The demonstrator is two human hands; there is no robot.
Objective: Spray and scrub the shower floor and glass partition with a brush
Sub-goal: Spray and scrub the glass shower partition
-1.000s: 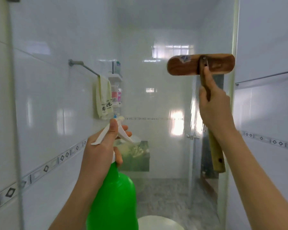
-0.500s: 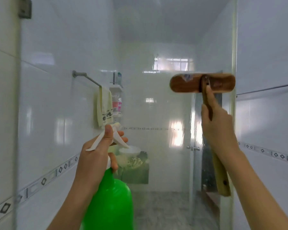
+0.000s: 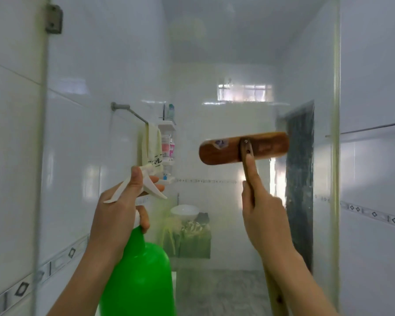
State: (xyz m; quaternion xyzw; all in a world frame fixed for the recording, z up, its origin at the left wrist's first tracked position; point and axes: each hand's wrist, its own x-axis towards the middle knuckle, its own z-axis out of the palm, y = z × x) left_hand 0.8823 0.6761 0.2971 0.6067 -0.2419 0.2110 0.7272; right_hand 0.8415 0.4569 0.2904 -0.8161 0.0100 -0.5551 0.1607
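Note:
My left hand [image 3: 118, 213] grips the neck of a green spray bottle [image 3: 139, 277] with a white trigger head, nozzle pointing at the glass partition [image 3: 226, 53] in front of me. My right hand [image 3: 263, 215] holds the wooden handle of a scrub brush, index finger stretched up along it. The brown wooden brush head [image 3: 224, 149] lies flat against the glass at mid-height, right of centre. The shower floor [image 3: 219, 290], grey and mottled, shows through the glass at the bottom.
A metal glass bracket [image 3: 53, 18] sits at top left. Behind the glass hang a towel bar with a pale cloth [image 3: 152, 147] and a corner shelf of bottles [image 3: 168, 144]. A white bowl on a green box [image 3: 187, 233] stands at the back. The glass edge [image 3: 335, 156] runs vertically at right.
The brush head has moved down and to the left across the glass with my right hand. My view has tilted upward. My left hand keeps the spray bottle raised in about the same place.

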